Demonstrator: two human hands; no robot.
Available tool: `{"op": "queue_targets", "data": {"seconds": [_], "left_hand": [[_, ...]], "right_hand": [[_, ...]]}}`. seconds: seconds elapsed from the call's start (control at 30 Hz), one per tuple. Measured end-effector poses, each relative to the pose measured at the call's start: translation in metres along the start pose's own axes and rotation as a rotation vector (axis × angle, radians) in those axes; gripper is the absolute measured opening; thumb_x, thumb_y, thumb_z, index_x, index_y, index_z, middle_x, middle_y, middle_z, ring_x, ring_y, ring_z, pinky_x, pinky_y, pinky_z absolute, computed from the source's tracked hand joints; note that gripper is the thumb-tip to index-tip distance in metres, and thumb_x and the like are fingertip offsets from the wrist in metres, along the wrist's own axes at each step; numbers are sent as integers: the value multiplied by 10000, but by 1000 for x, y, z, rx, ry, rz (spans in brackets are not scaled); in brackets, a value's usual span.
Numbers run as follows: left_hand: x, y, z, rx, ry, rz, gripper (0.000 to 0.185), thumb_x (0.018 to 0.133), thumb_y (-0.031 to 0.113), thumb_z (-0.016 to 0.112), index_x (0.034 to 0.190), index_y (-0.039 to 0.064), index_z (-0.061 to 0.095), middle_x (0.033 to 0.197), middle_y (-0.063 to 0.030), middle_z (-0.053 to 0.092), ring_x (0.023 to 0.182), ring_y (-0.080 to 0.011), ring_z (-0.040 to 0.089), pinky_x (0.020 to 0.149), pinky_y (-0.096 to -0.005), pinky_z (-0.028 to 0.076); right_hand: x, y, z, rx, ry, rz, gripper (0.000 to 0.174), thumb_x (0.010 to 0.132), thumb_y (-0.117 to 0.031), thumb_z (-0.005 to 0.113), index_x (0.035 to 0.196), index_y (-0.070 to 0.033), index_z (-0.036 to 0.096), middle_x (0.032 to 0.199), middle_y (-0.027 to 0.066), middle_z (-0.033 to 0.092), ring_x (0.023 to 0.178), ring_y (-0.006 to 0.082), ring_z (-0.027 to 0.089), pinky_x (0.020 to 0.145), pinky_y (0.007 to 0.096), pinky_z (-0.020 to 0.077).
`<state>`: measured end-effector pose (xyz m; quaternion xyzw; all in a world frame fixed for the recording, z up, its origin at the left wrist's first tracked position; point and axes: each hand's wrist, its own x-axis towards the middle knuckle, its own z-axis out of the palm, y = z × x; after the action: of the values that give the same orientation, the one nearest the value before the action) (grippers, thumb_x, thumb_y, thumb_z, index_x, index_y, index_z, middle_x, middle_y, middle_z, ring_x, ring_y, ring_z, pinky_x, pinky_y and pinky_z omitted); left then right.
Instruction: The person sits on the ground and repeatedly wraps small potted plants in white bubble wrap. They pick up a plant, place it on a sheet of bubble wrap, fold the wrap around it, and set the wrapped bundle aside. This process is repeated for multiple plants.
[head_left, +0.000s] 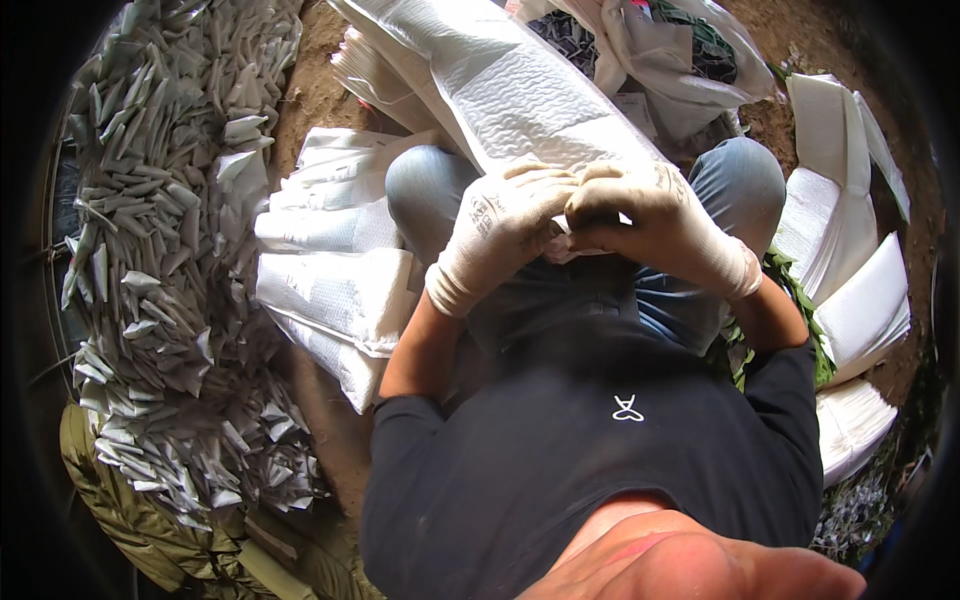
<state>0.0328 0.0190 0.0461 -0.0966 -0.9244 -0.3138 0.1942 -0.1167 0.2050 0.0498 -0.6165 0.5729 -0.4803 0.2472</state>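
Observation:
Both of my hands wear white knitted work gloves with dark print and meet over my lap. My left hand (504, 229) and my right hand (651, 223) pinch the near end of a long white textured plastic sleeve (525, 86). From my fingers the sleeve runs up and away between my knees. A crumpled whitish bit (564, 246) shows between the fingertips; what it is I cannot tell. Beside my left knee, white padded sleeves (337, 289) lie in an overlapping fan.
At left spreads a large heap of small folded white packets (172, 195), with an olive quilted cloth (124, 499) below. Stacks of white sheets (862, 300) and green leaves (799, 300) lie at right. Ahead, an opened white plastic sack (667, 82) stands on bare soil (319, 56).

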Motion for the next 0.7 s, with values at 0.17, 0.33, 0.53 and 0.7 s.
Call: {"op": "queue_targets", "data": {"seconds": [0.17,0.33,0.53,0.7], "left_hand": [[-8,1,-12,-88,30,-10,241,787,85,700,1015,19,737,1063,-141,764,1073,-327,725,1002,-459,525],[-27,3,-17,-192,77,-35,603,1067,540,397,1098,42,735,1141,-150,751,1148,-347,691,1071,-488,462],[-46,13,13,-336,507,-444,457,1080,381,549,1104,-46,710,1386,-172,617,1186,-292,648,1076,-405,461],[-67,-10,42,-866,698,-1118,213,1021,202,695,995,-9,675,1085,-49,649,875,-51,599,739,-204,496]], "right_hand": [[-14,-9,-78,-659,768,389,246,950,-147,694,1190,-102,666,1186,92,693,978,200,700,788,334,573],[-81,60,-109,-1323,602,491,426,978,-289,693,1384,-174,636,1541,126,503,1421,226,466,1104,402,460],[-52,106,0,-334,311,-6,206,847,-148,826,1025,-60,771,1002,55,743,928,223,694,852,322,526],[2,64,25,234,549,621,438,913,-244,785,1293,-44,699,862,70,701,773,98,613,747,281,532]]}}
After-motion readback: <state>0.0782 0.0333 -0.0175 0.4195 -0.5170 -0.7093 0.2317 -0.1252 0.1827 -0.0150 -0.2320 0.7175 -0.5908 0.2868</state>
